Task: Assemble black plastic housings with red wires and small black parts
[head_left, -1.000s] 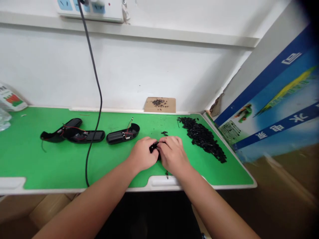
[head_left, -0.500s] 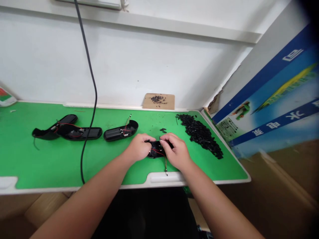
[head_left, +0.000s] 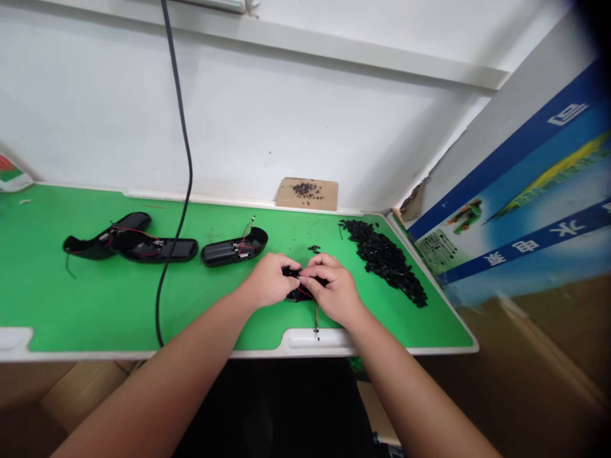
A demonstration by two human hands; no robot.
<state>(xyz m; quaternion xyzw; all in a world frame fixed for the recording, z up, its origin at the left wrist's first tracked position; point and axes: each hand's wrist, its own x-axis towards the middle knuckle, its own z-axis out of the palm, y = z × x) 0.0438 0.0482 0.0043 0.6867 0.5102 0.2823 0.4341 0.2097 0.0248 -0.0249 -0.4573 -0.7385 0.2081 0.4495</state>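
A black plastic housing (head_left: 298, 294) with red wires lies on the green mat between my hands, near the table's front edge. My left hand (head_left: 274, 280) grips its left end. The fingers of my right hand (head_left: 334, 286) are pinched over the middle of the housing; what they hold is too small to make out. A thin wire with a small connector (head_left: 317, 332) hangs from the housing towards the white edge. Just behind my hands lie a few small black pieces (head_left: 314, 248).
Another open black housing (head_left: 233, 249) lies left of my hands, with two more (head_left: 162, 250) farther left. A black cable (head_left: 189, 165) hangs across the table. At right is a pile of black pieces (head_left: 389, 262); cardboard (head_left: 284, 194) with small dark bits stands at the back.
My right hand's fingertips have moved left, from the housing's right part to its middle, close to my left thumb. The view has shifted slightly.
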